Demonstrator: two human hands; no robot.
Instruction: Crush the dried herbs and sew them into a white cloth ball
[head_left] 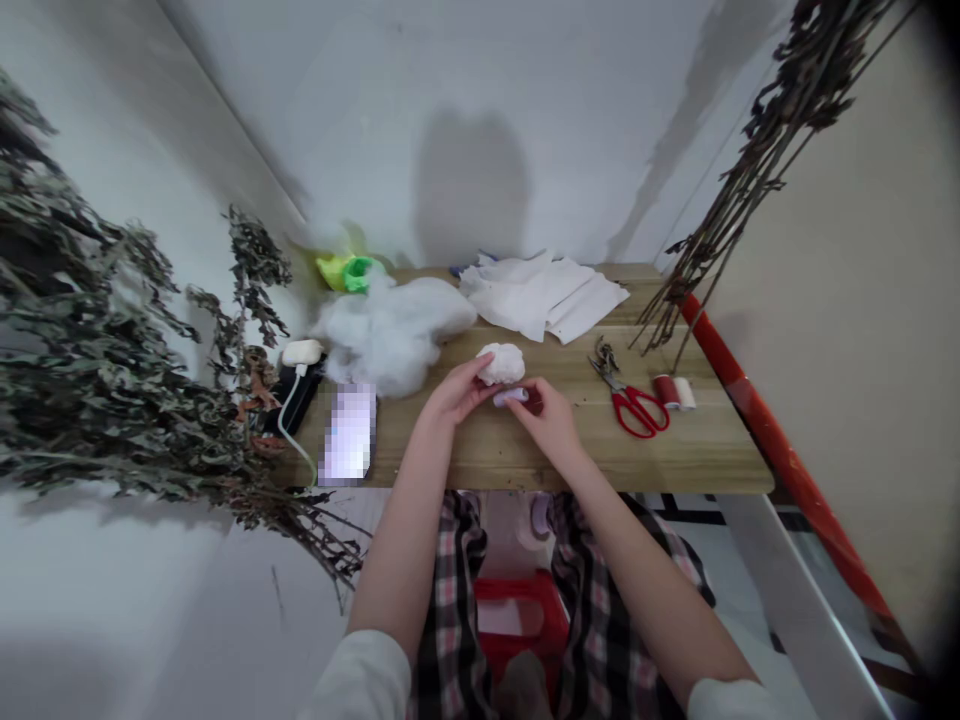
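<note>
My left hand (454,392) cups a white ball of cotton stuffing (501,364) against the wooden tabletop (480,450). My right hand (549,418) is close beside it, its fingers pinching a small pale lilac object (510,397) against the ball's lower edge. A dark red item (534,402) shows behind those fingers, partly hidden, and I cannot tell what it is. A loose heap of white stuffing (390,335) lies to the left of my hands. Red-handled scissors (634,408) and a spool of red thread (666,391) sit to the right.
White cloth sheets (544,297) lie at the back, with a green plastic bag (349,272) in the far corner. A blurred phone (349,433) and a white charger (301,352) sit at the left. Dried branches (82,330) (772,130) hang on both sides.
</note>
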